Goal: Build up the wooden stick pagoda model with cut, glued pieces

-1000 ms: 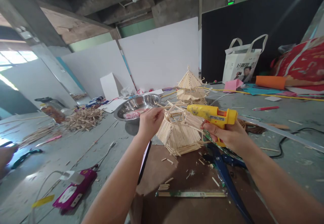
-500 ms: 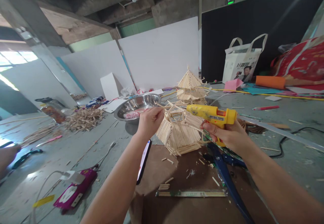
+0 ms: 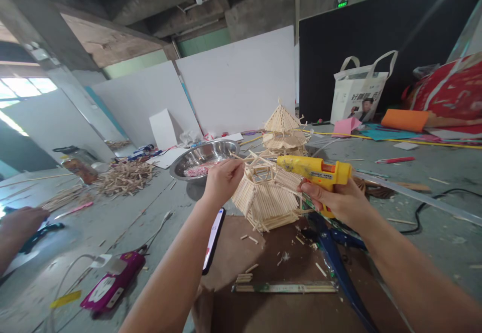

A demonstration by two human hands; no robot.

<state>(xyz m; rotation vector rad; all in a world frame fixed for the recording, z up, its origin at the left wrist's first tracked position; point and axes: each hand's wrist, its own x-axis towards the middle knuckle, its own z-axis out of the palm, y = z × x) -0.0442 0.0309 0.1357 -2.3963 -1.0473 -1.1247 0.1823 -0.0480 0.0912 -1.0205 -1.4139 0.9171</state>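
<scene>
My right hand (image 3: pixel 335 200) grips a yellow glue gun (image 3: pixel 312 168), its nozzle pointing left over a model building made of thin wooden sticks (image 3: pixel 269 200). My left hand (image 3: pixel 225 177) is closed at the model's upper left side, beside some stick ends. Its fingertips are turned away, so what they pinch is hidden. The model has sloping stick roof panels and an open frame on top. It stands on a brown board (image 3: pixel 233 242). Behind it rises a pointed, tiered stick tower (image 3: pixel 280 119). Blue-handled cutters (image 3: pixel 339 262) lie below my right hand.
A metal bowl (image 3: pixel 176 159) stands behind my left hand. A phone (image 3: pixel 214 240) lies by my left forearm. A bundle of sticks (image 3: pixel 284 288) is on the board. Left are a purple power bank (image 3: pixel 113 283), a stick pile (image 3: pixel 126 176) and another person's hand (image 3: pixel 24 225).
The other person's hand at the far left has come further into view. My hands, the glue gun and the model stay almost in place.
</scene>
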